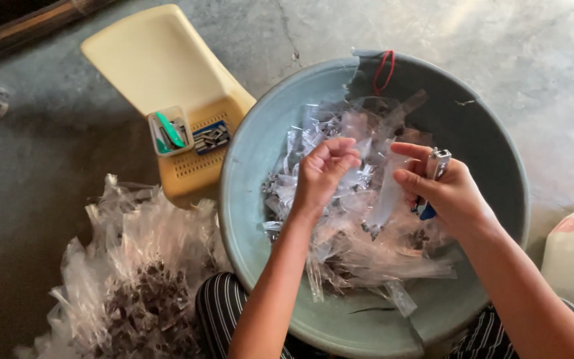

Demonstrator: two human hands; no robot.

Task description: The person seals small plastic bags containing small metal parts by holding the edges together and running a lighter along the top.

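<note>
On cracked concrete floor (553,60) sits a basin (247,159).

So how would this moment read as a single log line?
left hand: pinching clear plastic strip | right hand: holding stapler | under hands: grey basin of clear packets
</note>
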